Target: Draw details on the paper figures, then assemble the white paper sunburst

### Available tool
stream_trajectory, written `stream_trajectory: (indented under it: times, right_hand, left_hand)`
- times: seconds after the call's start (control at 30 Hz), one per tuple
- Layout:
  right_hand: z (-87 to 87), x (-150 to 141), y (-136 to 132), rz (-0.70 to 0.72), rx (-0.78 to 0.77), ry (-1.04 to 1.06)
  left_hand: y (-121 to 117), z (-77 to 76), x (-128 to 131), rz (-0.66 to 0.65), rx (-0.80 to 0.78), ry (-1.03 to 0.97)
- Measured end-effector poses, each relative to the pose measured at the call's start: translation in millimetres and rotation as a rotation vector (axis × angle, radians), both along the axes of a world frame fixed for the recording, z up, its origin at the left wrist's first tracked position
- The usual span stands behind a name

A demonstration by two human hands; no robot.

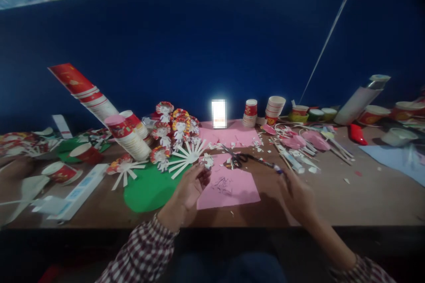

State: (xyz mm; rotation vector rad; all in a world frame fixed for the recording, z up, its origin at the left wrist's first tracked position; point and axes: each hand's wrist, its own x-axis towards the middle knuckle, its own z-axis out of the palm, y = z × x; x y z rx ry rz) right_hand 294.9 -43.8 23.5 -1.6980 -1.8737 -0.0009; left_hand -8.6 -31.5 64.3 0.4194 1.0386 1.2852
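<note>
My left hand [192, 183] is closed, its fingertips pinching a small white paper cut-out [208, 160] above the edge of a pink sheet. My right hand [297, 194] grips the near end of a slim dark pen-like thing [264, 161] with a blue and white part by the fingers; its exact kind is blurred. Black scissors [237, 158] lie between the hands. Below them is a pink paper sheet [244, 190] with dark scribbled marks. Left of my left hand are a fan of white paper strips [189, 154] and a green round sheet [146, 194].
White paper figures with red and yellow frills [180, 128] stand behind the fan. Stacked paper cups [131, 137] lean at the left, and more cups [275, 108] stand at the back. Paper scraps and sticks [299, 141] litter the right. Another person's hand [16, 172] shows at far left.
</note>
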Motion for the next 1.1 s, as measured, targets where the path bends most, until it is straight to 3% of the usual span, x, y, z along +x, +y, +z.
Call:
stream_trajectory:
  times: [0.1,0.2,0.37,0.57,0.83,1.1]
  right_hand:
    - [17.4,-37.8,-16.4,0.301,0.003,0.134]
    - [30.4,-66.4,-32.9,0.445,-0.032,0.186]
    - [35.3,-84.5,-48.7,0.44,-0.003,0.216]
    - [32.6,-86.3,-52.3,0.499,0.047,0.194]
    - [30.6,-85.8,-53.6,0.475,0.038,0.138]
    - [35.6,-86.9,-56.8,0.453,0.056,0.038]
  left_hand:
    - [-12.6,7.0,12.9,-0.003,-0.119,-0.162]
    - [-23.1,10.6,21.8,-0.024,-0.179,-0.228]
    - [-35.3,4.7,24.4,-0.068,-0.16,-0.21]
    - [-40.0,-6.8,25.4,-0.077,-0.105,-0.165]
    - [-42.9,-7.9,26.0,-0.099,-0.056,-0.105]
    - [-52.7,-4.0,28.8,-0.161,0.081,0.171]
